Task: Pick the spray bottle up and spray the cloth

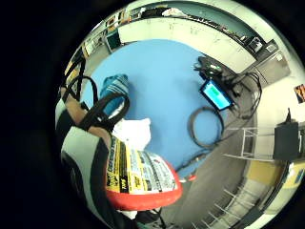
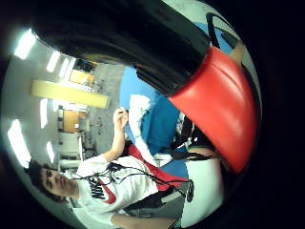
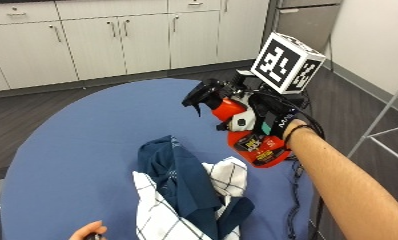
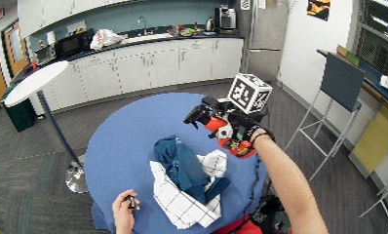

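On the round blue table, a bare left hand is seen resting at the near edge, at about seven o'clock from the table's centre. A heap of cloth is spread toward five o'clock of the centre: a white checked cloth is overlapped by a dark teal cloth, the two touching. At about three o'clock, above the table's right edge, a red spray bottle is held off the surface by the gloved right hand, whose fingers are curled round the bottle's neck and upper body. How much liquid is in the bottle cannot be told. The bottle's long axis is tilted, with the red base lowered toward five o'clock and the black trigger head raised toward eleven o'clock; the nozzle is pointed to the left, across the table and above the cloths. In the little finger side palm view the labelled red body is seen close against the palm, with the cloths lying on the blue table beyond it.
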{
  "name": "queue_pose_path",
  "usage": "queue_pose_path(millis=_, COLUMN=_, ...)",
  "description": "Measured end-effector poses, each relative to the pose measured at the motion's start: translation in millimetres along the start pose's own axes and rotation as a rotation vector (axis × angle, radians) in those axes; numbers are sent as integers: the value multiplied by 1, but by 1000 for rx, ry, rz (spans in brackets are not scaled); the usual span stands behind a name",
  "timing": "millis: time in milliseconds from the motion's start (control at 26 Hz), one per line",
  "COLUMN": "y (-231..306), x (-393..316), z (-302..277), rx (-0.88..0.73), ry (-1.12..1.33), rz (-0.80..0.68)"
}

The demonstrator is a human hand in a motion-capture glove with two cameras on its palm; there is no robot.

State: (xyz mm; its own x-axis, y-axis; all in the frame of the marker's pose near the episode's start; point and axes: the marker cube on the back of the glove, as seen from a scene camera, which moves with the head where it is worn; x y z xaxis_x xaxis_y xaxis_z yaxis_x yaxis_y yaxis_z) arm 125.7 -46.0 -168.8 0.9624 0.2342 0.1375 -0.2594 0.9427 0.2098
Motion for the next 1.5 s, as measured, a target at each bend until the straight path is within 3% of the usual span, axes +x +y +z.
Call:
queue_pose_path(millis=461, y=-28, x=-67, z=2, rx=265, ry=-469, rz=-84)
queue_pose_path(millis=730, y=-48, x=-101, z=61, rx=207, ry=-625, rz=-86)
queue_pose_path(millis=922, y=-45, x=-88, z=93, rx=188, ry=-646, rz=-57)
queue_pose_path(millis=1037, y=5, x=-43, z=87, rx=227, ry=-601, rz=38)
queue_pose_path(millis=1229, y=187, x=87, z=61, rx=295, ry=-525, rz=375)
queue_pose_path(millis=1306, y=230, x=113, z=56, rx=306, ry=-515, rz=454)
queue_pose_path(millis=1421, y=238, x=113, z=59, rx=296, ry=-552, rz=503)
queue_pose_path(millis=1498, y=191, x=87, z=75, rx=256, ry=-619, rz=459)
